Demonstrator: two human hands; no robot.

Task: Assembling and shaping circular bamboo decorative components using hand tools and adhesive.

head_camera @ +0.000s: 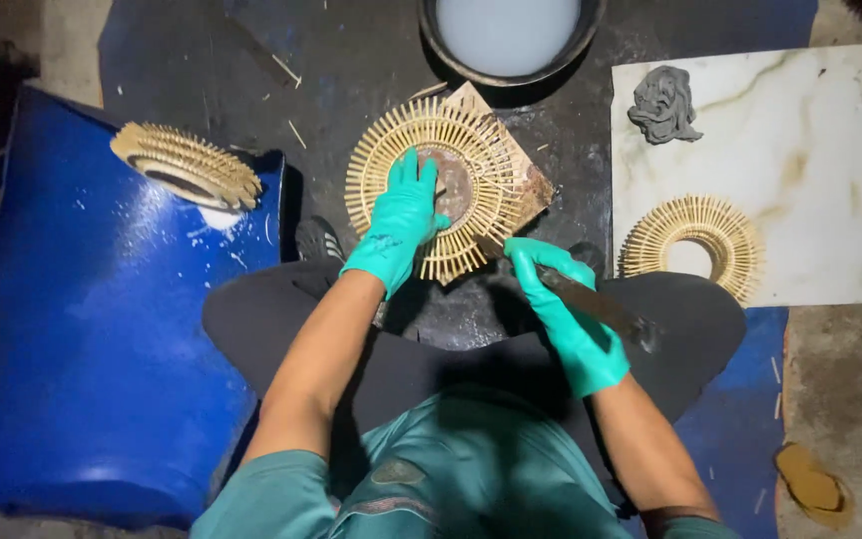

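Observation:
A round wheel of thin bamboo sticks [481,150] lies on a flat wooden board [531,185] on the dark floor in front of me. My left hand [399,222], in a teal glove, presses flat on the wheel's lower left side. My right hand [563,309], also gloved, grips a dark flat tool [601,304] like a blade, whose tip reaches the wheel's lower right edge. My crossed legs in dark trousers fill the space below.
A second stick ring [692,245] and a grey rag [662,105] lie on a pale marble slab [810,170] at right. A third ring [187,165] rests on a blue curved drum piece [82,329] at left. A basin of whitish liquid [508,35] stands at top.

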